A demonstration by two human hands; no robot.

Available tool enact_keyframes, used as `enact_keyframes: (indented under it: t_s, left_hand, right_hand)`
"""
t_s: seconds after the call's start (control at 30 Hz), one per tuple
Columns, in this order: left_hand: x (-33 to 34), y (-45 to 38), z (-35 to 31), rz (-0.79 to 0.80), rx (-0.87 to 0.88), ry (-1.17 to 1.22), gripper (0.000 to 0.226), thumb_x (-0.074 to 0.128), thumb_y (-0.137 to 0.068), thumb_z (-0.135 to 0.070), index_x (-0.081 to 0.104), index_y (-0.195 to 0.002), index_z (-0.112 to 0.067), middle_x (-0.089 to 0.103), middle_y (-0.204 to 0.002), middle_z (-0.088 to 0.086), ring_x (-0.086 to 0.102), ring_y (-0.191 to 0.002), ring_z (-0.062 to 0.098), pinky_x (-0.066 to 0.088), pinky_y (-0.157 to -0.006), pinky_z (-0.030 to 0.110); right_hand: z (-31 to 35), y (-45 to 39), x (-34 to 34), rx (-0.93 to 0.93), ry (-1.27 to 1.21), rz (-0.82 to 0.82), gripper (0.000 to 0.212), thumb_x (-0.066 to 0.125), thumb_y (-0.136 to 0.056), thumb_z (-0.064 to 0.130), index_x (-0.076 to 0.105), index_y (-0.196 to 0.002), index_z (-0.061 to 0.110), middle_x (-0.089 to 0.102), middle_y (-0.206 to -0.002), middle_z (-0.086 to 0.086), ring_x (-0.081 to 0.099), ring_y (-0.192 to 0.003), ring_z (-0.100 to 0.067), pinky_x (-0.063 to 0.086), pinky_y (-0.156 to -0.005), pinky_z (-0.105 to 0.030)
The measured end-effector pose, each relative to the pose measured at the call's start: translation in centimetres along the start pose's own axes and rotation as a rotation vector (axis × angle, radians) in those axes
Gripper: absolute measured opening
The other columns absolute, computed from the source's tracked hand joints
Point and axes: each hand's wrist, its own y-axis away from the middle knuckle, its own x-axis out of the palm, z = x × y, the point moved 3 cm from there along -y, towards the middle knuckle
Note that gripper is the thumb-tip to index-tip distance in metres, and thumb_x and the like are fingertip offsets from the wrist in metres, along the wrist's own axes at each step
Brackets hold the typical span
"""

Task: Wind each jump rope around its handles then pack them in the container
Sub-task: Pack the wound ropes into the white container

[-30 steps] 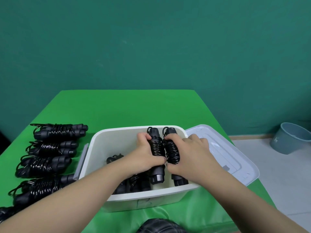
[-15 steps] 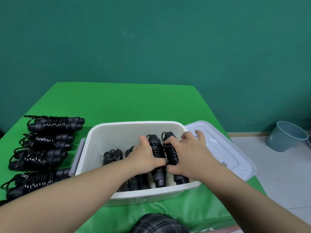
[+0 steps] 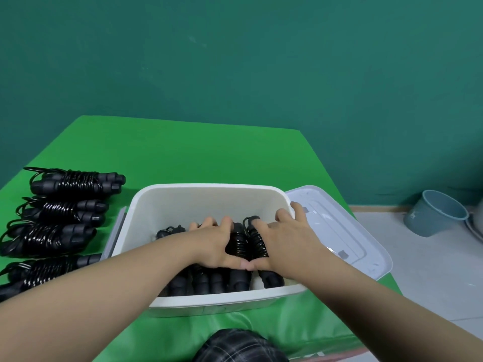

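Nearest the camera, a dark plaid fabric [image 3: 235,346] sits at the bottom edge, below both forearms. Both hands are down inside the white container [image 3: 209,190] on the green table [image 3: 183,152]. Left hand [image 3: 211,244] lies over the wound jump rope [image 3: 239,246], fingers curled on its left side, thumb underneath at the near end. Right hand [image 3: 290,244] covers the rope's right handle, fingers bent over the top, index along the coils, thumb tip touching the left thumb tip. So both hands are clamped on the same bundle, which lies low in the container's right half. Left of the left fingers, more packed ropes [image 3: 193,280] lie in the container, mostly hidden under the forearm. Just right of the right fingers, the container lid [image 3: 339,231] lies flat beside the wall. Well left of the left hand, four wound ropes [image 3: 65,212] lie in a column on the table. Far right on the floor, a grey-blue bucket [image 3: 433,215] against the teal wall [image 3: 235,61].
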Motion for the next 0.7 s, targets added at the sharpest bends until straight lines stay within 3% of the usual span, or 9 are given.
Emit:
enact_keyframes:
  t_s: [0.07, 0.13, 0.2, 0.27, 0.37, 0.47, 0.53, 0.6, 0.7]
  left_hand:
    - [0.1, -0.1, 0.5, 0.027, 0.028, -0.015, 0.109, 0.064, -0.065, -0.073, -0.004, -0.143, -0.038, 0.026, -0.143, 0.011, 0.026, -0.128, 0.036, 0.027, -0.108, 0.045]
    - [0.5, 0.0, 0.5, 0.050, 0.074, -0.068, 0.116, 0.068, -0.069, -0.066, -0.020, -0.142, -0.043, 0.019, -0.153, 0.011, 0.004, -0.142, 0.035, 0.010, -0.113, 0.050]
    - [1.1, 0.0, -0.1, 0.046, 0.122, -0.217, 0.120, 0.070, -0.073, -0.058, -0.027, -0.142, -0.038, 0.015, -0.158, 0.006, -0.015, -0.144, 0.024, -0.004, -0.113, 0.055]
    - [1.7, -0.2, -0.6, 0.025, 0.130, -0.369, 0.126, 0.072, -0.073, -0.053, -0.032, -0.141, -0.029, 0.011, -0.158, 0.008, -0.018, -0.144, 0.022, -0.007, -0.112, 0.058]
    - [1.7, -0.5, -0.5, 0.005, 0.158, -0.324, 0.132, 0.077, -0.065, -0.055, -0.024, -0.145, -0.026, 0.015, -0.157, 0.013, -0.018, -0.144, 0.021, -0.007, -0.113, 0.057]
    - [1.2, -0.5, 0.1, 0.076, 0.160, -0.096, 0.128, 0.077, -0.061, -0.060, -0.014, -0.146, -0.030, 0.003, -0.159, 0.009, -0.019, -0.143, 0.018, -0.004, -0.115, 0.054]
    - [1.2, -0.5, 0.2, 0.077, 0.176, -0.003, 0.120, 0.071, -0.064, -0.066, -0.008, -0.146, -0.028, 0.004, -0.159, 0.004, -0.019, -0.143, 0.016, -0.005, -0.114, 0.054]
    - [1.4, -0.8, 0.1, 0.016, 0.192, 0.021, 0.113, 0.066, -0.067, -0.070, -0.002, -0.146, -0.025, 0.009, -0.158, 0.002, -0.015, -0.144, 0.016, -0.005, -0.114, 0.055]
    - [1.7, -1.1, 0.1, -0.014, 0.185, 0.001, 0.116, 0.067, -0.065, -0.070, -0.003, -0.147, -0.024, 0.008, -0.157, 0.005, -0.012, -0.144, 0.016, -0.006, -0.113, 0.054]
  right_hand:
    - [0.3, 0.2, -0.1, -0.039, -0.008, 0.051, 0.091, 0.050, -0.074, 0.078, 0.025, -0.144, 0.025, 0.061, -0.120, -0.006, 0.036, -0.125, -0.029, -0.005, -0.112, -0.055]
    - [0.5, 0.4, -0.2, -0.062, 0.002, 0.152, 0.094, 0.057, -0.072, 0.073, 0.023, -0.146, 0.027, 0.051, -0.134, -0.005, 0.033, -0.128, -0.030, -0.010, -0.111, -0.060]
    - [0.7, 0.2, -0.4, -0.064, -0.004, 0.253, 0.091, 0.064, -0.073, 0.064, 0.025, -0.145, 0.026, 0.045, -0.139, -0.003, 0.035, -0.129, -0.030, -0.010, -0.109, -0.062]
    - [0.8, -0.1, -1.1, -0.063, 0.002, 0.364, 0.088, 0.070, -0.074, 0.058, 0.029, -0.144, 0.025, 0.048, -0.137, 0.000, 0.038, -0.127, -0.028, -0.009, -0.110, -0.062]
    - [1.1, -0.7, -2.5, -0.048, 0.012, 0.491, 0.089, 0.071, -0.076, 0.056, 0.028, -0.146, 0.023, 0.054, -0.127, 0.001, 0.045, -0.126, -0.026, -0.006, -0.113, -0.060]
    - [1.0, -1.2, -2.8, -0.028, 0.033, 0.482, 0.094, 0.074, -0.075, 0.051, 0.022, -0.146, 0.017, 0.055, -0.108, -0.001, 0.052, -0.121, -0.027, -0.007, -0.113, -0.058]
    - [1.2, -1.6, -2.2, -0.033, 0.046, 0.475, 0.102, 0.077, -0.072, 0.050, 0.017, -0.146, 0.014, 0.060, -0.106, -0.001, 0.056, -0.116, -0.028, -0.004, -0.114, -0.055]
    - [1.6, -1.8, -1.8, -0.063, 0.068, 0.472, 0.108, 0.078, -0.071, 0.049, 0.009, -0.149, 0.020, 0.061, -0.121, -0.003, 0.053, -0.118, -0.029, 0.009, -0.112, -0.050]
    - [2.4, -1.5, -1.3, -0.115, 0.052, 0.429, 0.088, 0.076, -0.074, 0.046, 0.028, -0.141, 0.017, 0.052, -0.127, -0.008, 0.045, -0.119, -0.030, 0.033, -0.095, -0.037]
